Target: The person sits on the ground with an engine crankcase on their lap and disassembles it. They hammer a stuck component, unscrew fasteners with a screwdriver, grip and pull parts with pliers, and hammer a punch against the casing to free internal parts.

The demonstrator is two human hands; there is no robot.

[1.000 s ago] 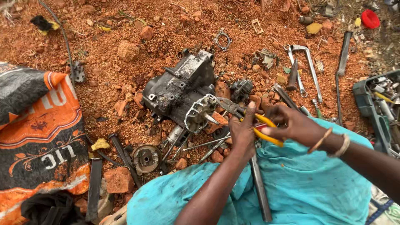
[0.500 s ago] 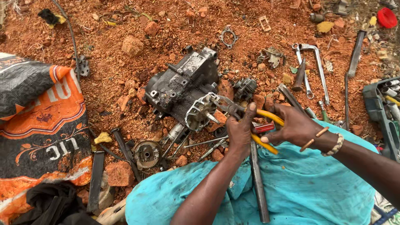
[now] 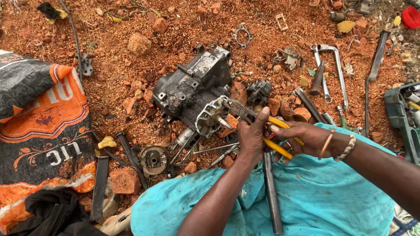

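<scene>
Head view, looking straight down at red gravelly ground (image 3: 131,26). Left hand (image 3: 253,135) wrapped around yellow-handled metal pliers (image 3: 262,129), fingers pressed together over the handles near the pivot, thumb pointing up toward the jaws. Right hand (image 3: 306,137) gripping the rear ends of the same yellow handles, fingers curled shut around them; thin bangle and braided band at the wrist. Pliers' jaws reaching left and up onto the pale round metal flange of the dirty dark-grey engine casing (image 3: 194,94), closed against it, though exactly what is pinched cannot be told. Casing resting on the dirt at the middle of the picture, just beyond the hands. Below the hands, turquoise cloth (image 3: 323,201) spread over the lap, with a long dark steel bar (image 3: 271,196) lying across it and running up under the left hand.

Round rusty hub-like part (image 3: 153,160) on the ground to the lower left of the casing, thin rods beside it. Orange and black printed sack (image 3: 43,126) flat at the left edge. Bent chrome socket wrench (image 3: 339,72) and a slim spanner to the upper right, well apart from the casing. Small grey metal gasket ring (image 3: 243,36) farther up. Dark-green plastic tool tray (image 3: 400,118) at the right edge, red round cap (image 3: 411,16) in the top corner.
</scene>
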